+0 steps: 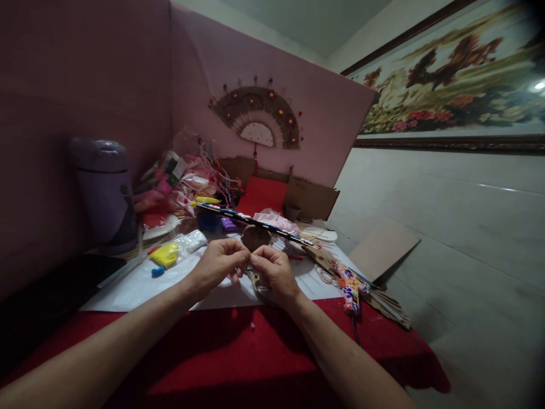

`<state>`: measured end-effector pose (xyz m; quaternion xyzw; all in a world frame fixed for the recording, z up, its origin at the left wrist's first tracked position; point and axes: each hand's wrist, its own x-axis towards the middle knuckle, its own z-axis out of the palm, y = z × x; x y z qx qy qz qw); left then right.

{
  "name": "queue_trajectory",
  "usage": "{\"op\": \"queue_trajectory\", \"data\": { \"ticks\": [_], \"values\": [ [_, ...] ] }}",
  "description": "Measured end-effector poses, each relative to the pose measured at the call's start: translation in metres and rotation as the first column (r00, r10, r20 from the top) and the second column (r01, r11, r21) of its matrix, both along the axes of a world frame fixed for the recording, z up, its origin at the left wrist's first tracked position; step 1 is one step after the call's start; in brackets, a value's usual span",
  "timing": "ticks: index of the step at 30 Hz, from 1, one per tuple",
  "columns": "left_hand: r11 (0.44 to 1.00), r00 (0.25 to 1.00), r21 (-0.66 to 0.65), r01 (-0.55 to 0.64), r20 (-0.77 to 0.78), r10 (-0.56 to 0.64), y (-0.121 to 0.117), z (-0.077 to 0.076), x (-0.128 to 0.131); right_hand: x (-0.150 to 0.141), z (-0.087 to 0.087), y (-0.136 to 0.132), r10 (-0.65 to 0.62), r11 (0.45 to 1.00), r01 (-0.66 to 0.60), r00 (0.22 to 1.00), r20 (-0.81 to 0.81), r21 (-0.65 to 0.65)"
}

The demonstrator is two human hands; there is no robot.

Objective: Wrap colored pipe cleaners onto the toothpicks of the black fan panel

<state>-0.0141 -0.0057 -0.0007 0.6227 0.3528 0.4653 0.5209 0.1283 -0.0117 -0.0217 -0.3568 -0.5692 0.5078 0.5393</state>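
Note:
My left hand (223,261) and my right hand (276,271) meet over the white paper (140,287), thumbs and forefingers pinched together. Whatever sits between the fingertips is too small to make out. Just beyond them a long dark strip (255,222) with white and blue bits along its edge slants across the view. Below and partly behind my right hand lies a pair of scissors (254,279), its blades or handles half hidden. Behind the fingers is a round brown ball of twine-like material (255,237).
A flower-patterned glue gun (349,287) lies at right beside cardboard strips (389,307). Yellow clay in a bag (165,255) is at left, near a purple tumbler (106,193). A decorated cardboard fan (259,116) hangs on the pink board (323,119). Red cloth (204,346) covers the table.

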Motion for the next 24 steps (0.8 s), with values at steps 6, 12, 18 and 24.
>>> {"op": "queue_trajectory", "data": {
  "ticks": [6,12,18,24],
  "values": [
    [1.0,1.0,-0.002,-0.016,-0.004,0.016,-0.0007,-0.0019,0.0013,-0.0019,-0.0008,0.0004,-0.044,0.998,0.043,0.999,0.032,0.044],
    [0.999,0.996,0.006,0.037,0.077,-0.037,0.0004,-0.0052,0.0018,-0.0014,-0.0006,0.0019,-0.082,0.995,0.081,0.996,0.026,0.053],
    [0.995,0.994,-0.04,0.096,0.057,-0.094,0.0049,-0.0044,-0.0025,0.0019,0.001,0.0008,-0.112,0.988,0.101,0.99,0.089,0.12],
    [0.994,0.994,-0.042,0.105,0.037,-0.104,0.0081,-0.0051,-0.0062,0.0031,0.0014,0.0016,-0.173,0.973,0.149,0.977,0.127,0.179]
  ]
}}
